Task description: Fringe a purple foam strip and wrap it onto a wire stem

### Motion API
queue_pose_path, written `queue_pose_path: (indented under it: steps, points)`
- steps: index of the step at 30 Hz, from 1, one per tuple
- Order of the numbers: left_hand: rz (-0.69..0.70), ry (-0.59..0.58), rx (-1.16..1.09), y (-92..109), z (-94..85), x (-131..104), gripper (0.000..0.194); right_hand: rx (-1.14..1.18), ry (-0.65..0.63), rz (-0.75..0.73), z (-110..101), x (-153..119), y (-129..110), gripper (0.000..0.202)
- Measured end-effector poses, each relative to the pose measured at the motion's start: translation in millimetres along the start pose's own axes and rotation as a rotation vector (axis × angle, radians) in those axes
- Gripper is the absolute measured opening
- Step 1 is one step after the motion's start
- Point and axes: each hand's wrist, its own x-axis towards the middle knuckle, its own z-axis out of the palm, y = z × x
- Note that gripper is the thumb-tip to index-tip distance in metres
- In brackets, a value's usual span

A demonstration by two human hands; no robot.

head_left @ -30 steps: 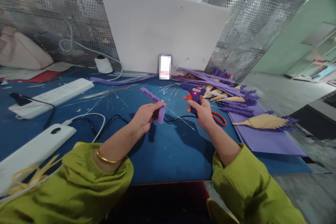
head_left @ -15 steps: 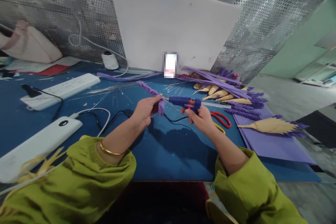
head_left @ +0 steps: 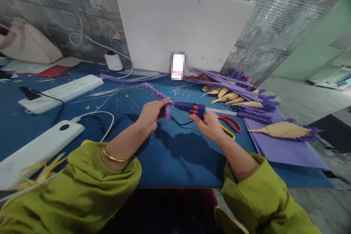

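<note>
My left hand [head_left: 153, 114] pinches a purple paper lavender stem [head_left: 154, 91], its curled tip pointing up and left. A loose end of purple paper strip [head_left: 168, 112] hangs down beside the thumb. In my right hand [head_left: 208, 126] is a blue hot glue gun [head_left: 186, 106], with a red light lit near its trigger. Its nozzle meets the strip close to my left fingertips; whether glue is coming out I cannot see. A clear glue stick [head_left: 223, 111] juts out of the gun's back end.
Red-and-yellow-handled scissors [head_left: 230, 123] lie right of the right hand. Finished paper lavender bunches [head_left: 285, 131] and purple paper sheets [head_left: 293, 155] are at the right. White power strips [head_left: 63, 93], cords and thin wires [head_left: 109, 93] spread over the left. A blurred phone [head_left: 178, 66] stands behind.
The glue gun has shifted slightly left, and its nozzle has tilted up a little against the strip. My left hand keeps its pinch, nearly still.
</note>
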Motion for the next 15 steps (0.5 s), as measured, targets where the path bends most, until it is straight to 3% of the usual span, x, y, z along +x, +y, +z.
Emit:
queue_pose_path:
  steps: [15]
  points:
    - [0.024,0.003,0.024,-1.7,0.0,0.3,0.031,-0.131,0.042,-0.024,-1.2,-0.8,-3.0,0.041]
